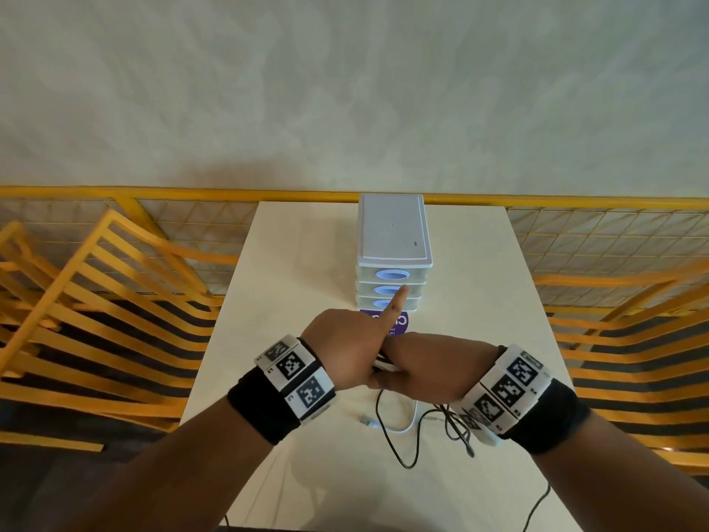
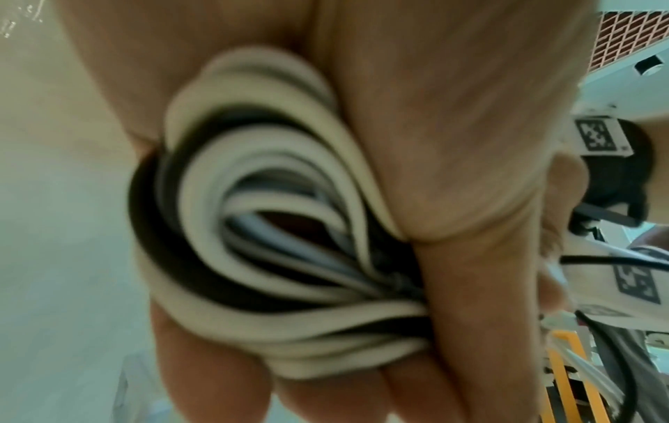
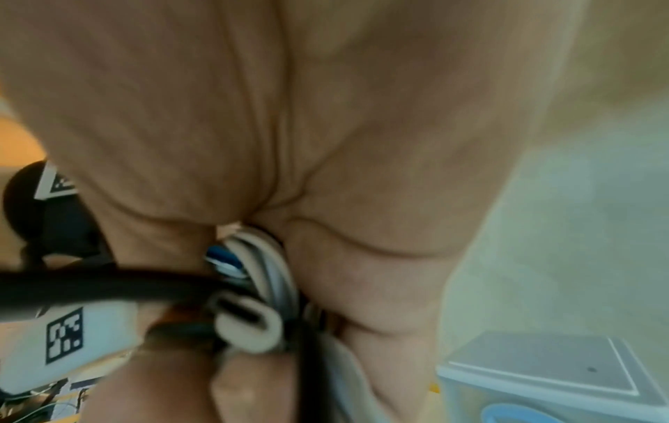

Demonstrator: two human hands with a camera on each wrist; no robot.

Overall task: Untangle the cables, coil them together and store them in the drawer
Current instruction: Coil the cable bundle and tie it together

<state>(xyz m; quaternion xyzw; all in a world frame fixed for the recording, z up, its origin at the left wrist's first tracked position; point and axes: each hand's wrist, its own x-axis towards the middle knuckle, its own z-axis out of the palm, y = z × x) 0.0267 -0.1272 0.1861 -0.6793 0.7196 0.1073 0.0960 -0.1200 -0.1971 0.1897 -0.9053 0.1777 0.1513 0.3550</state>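
A coil of white and black cables [image 2: 275,229] sits in my left hand [image 1: 345,351], whose lower fingers curl round it while the index finger points straight at the drawer unit [image 1: 391,240]. My right hand [image 1: 429,370] meets the left and grips the same bundle [image 3: 260,269]; a white plug [image 3: 249,317] sticks out of it. Loose tails trail on the table toward me: a black cable [image 1: 387,435] and a white cable [image 1: 412,420] ending in a plug [image 1: 367,421]. The unit's three drawers, with blue oval handles, are closed.
The cream table [image 1: 299,263] carries a purple round sticker [image 1: 401,325] in front of the drawer unit. Yellow slatted chairs stand at the left [image 1: 96,301] and right [image 1: 633,339]. A yellow mesh railing [image 1: 192,220] runs behind the table.
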